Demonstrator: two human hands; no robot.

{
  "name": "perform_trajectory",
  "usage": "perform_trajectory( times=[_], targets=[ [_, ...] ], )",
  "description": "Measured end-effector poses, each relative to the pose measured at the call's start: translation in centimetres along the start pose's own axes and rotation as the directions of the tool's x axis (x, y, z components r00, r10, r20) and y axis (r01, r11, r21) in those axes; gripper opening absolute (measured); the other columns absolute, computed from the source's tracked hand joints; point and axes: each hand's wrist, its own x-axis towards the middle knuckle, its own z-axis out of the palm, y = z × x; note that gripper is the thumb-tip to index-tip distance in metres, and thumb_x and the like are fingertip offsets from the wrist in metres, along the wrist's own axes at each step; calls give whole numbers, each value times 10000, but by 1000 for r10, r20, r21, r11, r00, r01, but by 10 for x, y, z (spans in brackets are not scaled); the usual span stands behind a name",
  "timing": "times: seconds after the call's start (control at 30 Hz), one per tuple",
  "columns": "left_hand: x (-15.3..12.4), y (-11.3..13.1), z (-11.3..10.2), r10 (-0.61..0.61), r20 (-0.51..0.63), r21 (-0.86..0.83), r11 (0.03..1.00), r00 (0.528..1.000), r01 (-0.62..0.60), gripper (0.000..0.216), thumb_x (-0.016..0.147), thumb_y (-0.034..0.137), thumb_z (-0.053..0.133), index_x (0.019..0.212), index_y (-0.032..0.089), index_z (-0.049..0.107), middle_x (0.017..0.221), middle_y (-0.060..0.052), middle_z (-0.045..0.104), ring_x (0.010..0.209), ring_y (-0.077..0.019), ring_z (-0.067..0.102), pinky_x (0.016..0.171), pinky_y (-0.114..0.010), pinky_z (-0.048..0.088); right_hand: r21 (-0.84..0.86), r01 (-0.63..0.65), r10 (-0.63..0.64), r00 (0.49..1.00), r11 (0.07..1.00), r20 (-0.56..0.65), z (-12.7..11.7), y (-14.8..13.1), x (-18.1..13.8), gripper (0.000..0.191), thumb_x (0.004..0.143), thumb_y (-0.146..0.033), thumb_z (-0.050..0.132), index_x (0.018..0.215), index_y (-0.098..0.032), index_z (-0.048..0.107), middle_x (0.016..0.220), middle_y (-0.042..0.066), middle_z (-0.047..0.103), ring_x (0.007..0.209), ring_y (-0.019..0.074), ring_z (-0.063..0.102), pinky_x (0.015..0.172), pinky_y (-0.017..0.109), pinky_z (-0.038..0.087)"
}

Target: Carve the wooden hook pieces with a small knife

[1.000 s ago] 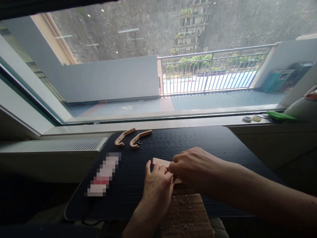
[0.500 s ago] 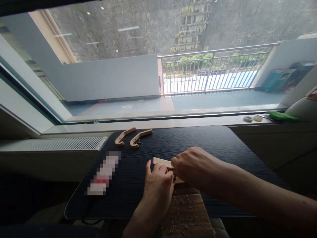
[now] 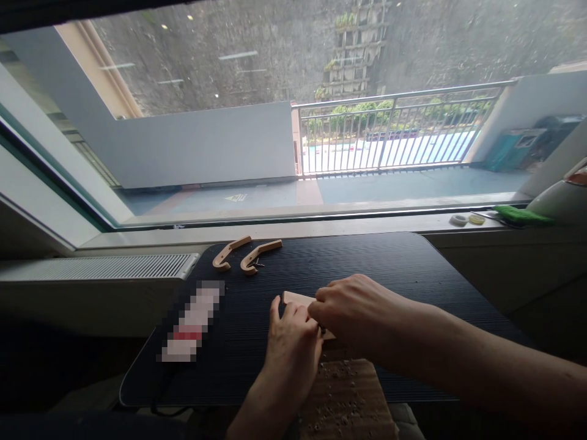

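Observation:
A pale wooden piece lies on the dark table in front of me, partly covered by both hands. My left hand is curled over its near side, pressing it down. My right hand is closed just above the wood, its knuckles against the left fingers. What the right fingertips grip is hidden; a small dark metal bit shows between the hands. Below them lies a brown cardboard sheet strewn with small shavings.
Two curved wooden hooks lie at the table's far left, with small screws by one. A blurred-out pale strip is left of my hands. Tape rolls and a green cloth-like item rest on the windowsill. A radiator stands left.
My right hand has shifted slightly left and turned a little, covering more of the wooden piece. My left hand has stayed in place.

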Motion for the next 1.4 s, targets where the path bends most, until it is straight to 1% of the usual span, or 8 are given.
perform_trajectory(
  times=[0.3,0.5,0.63,0.73,0.87,1.13,1.27,1.4],
  targets=[
    [-1,-1,1,0,4,-30,1000,1000,0,219,802,159,454,852,234,654,1045,-40,642,1090,-243,482,1058,-542,120,-24,10,-12,999,1000,-46,12,5,2,135,725,-39,519,720,-157,584,633,5,601,561,155,573,458,268,254],
    [0,-1,1,8,5,-27,1000,1000,-8,220,822,187,453,882,234,660,1002,-51,648,1040,-240,496,1055,-550,130,-103,-36,29,997,994,-72,18,4,4,104,735,-55,533,699,-151,547,591,3,574,507,155,569,416,275,219],
    [-2,-2,2,14,-14,-21,1000,1000,-14,212,817,178,463,873,238,658,1000,-44,645,1041,-236,497,1054,-552,128,-74,-83,78,995,994,-68,15,2,1,85,752,-94,544,697,-157,551,584,8,576,509,155,569,410,271,210],
    [-3,-2,3,18,-29,-5,1000,999,-19,211,826,187,455,878,241,652,994,-40,647,1048,-236,498,1055,-549,129,-27,-52,49,995,998,-86,9,2,-3,47,768,-131,557,768,-168,585,662,14,613,568,158,579,443,259,244],
    [-2,-2,5,26,-29,22,999,999,-25,234,829,186,443,926,242,648,982,-44,651,1062,-238,491,1058,-532,134,-10,25,-26,998,1000,-64,5,0,-7,110,729,-82,571,773,-175,609,712,19,626,628,166,584,488,260,286],
    [-1,-3,4,17,-15,-30,999,1000,-18,243,806,167,470,948,259,644,1047,-37,639,1082,-235,483,1060,-529,114,-19,-21,21,999,1000,-36,5,1,0,130,722,-53,549,755,-159,617,686,18,620,615,167,582,491,273,292],
    [-1,-3,3,17,-8,-32,999,1000,-17,252,810,166,463,968,253,640,1042,-40,642,1073,-234,491,1061,-531,110,-25,-18,17,999,1000,-39,11,2,2,142,711,-33,539,706,-164,594,644,-2,612,580,156,580,469,267,269],
    [-1,-1,2,12,-17,-22,1000,1000,-13,235,821,168,449,918,241,650,1030,-43,644,1057,-234,499,1056,-533,127,-50,-41,38,998,998,-47,16,0,3,135,722,-48,545,661,-166,569,608,-5,600,543,147,569,441,264,230]
  ],
)
